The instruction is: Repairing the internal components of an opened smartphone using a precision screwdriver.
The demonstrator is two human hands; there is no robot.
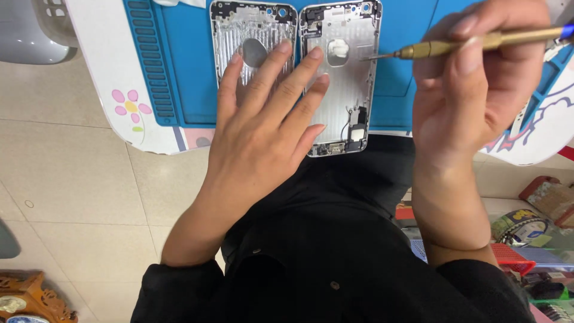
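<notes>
Where phone housings (338, 78) lie, blue mat (185, 66) over tiled floor (72, 185)

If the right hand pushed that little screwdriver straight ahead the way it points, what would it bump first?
Probably the right-hand phone shell: the screwdriver in the right hand points at its side edge, though its height above is unclear.

Packages low on the right, none on the worktop
1 rounded black-and-yellow printed pack (521, 226) sits by the red basket's (511, 258) upper edge; 1 patterned reddish box (549, 197) lies beyond it, near the right edge
</notes>
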